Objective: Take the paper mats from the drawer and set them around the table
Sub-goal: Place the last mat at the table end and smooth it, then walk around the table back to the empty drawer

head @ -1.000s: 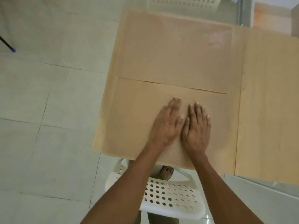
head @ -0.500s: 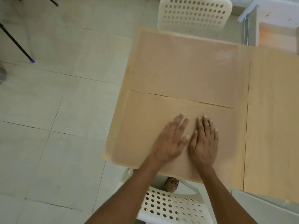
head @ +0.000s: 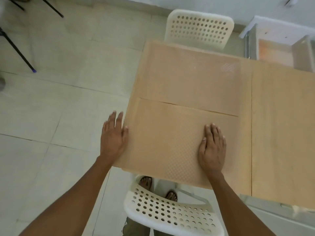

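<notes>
Two tan paper mats with an embossed dot pattern lie on the wooden table [head: 279, 133]. The near mat [head: 167, 138] sits in front of me and the far mat [head: 189, 80] lies just beyond it, their edges meeting. My right hand [head: 212, 149] rests flat on the right part of the near mat, fingers together. My left hand [head: 113, 137] hovers flat at the table's left edge, thumb touching the near mat's side, holding nothing. An open drawer [head: 274, 53] shows at the far right, with an orange-tan sheet inside.
A white perforated chair [head: 170, 215] stands between me and the table, my bare feet visible under it. A second white chair [head: 198, 28] faces the far side. Black tripod legs [head: 18, 50] stand on the tiled floor at left.
My hands were side by side on the middle of the near mat. They have slid apart: the left out to the table's left edge, the right to the mat's right part.
</notes>
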